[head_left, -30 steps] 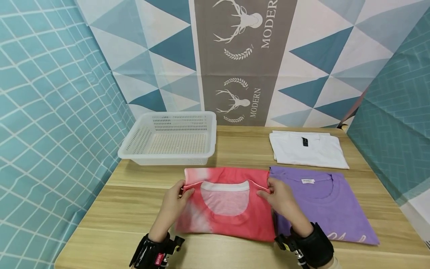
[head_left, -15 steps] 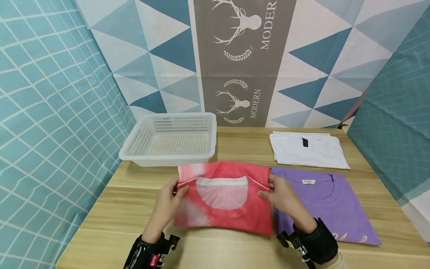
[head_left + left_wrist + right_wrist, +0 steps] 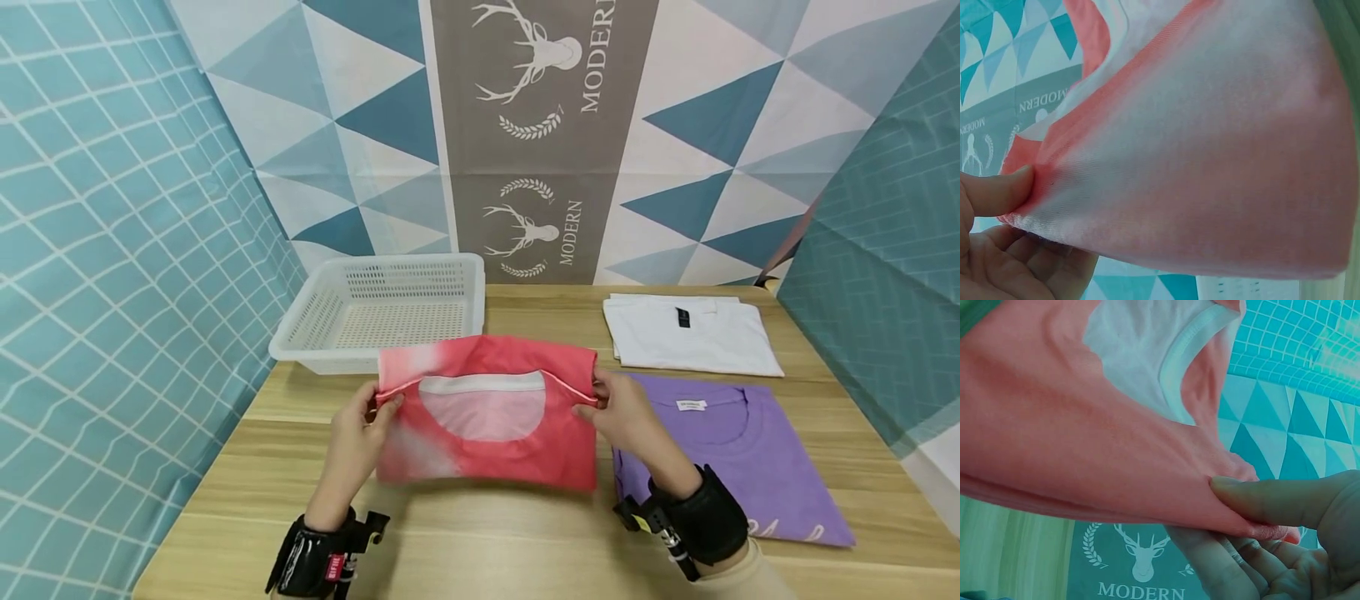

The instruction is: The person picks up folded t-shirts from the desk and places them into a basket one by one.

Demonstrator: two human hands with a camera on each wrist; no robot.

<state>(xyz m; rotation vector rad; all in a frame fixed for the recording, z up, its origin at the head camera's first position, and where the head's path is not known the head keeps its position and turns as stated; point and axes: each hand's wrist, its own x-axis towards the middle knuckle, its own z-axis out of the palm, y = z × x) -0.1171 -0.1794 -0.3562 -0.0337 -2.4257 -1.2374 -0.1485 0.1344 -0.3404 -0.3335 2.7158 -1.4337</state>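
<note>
Both hands hold up a folded red-and-white T-shirt (image 3: 487,462), its pale neckline facing me. My left hand (image 3: 356,437) pinches its left side, thumb in front and fingers behind; in the left wrist view the thumb presses the fabric (image 3: 1179,162) near a corner. On the opposite side my right hand (image 3: 630,417) pinches the shirt the same way, and the right wrist view shows cloth (image 3: 1116,456) between thumb and fingers. The shirt's lower edge hangs above the table, and its top edge overlaps the basket's front in the head view.
A white plastic basket (image 3: 303,354) stands at the back left of the wooden table (image 3: 495,550). To the right lies a folded purple T-shirt (image 3: 765,475), with a folded white T-shirt (image 3: 697,342) behind it. Patterned cloth walls (image 3: 390,125) enclose the back and sides.
The red-and-white T-shirt has risen off the table and shifted left and toward the basket, both hands keeping their pinch on its sides. The basket and the other shirts stay in place.
</note>
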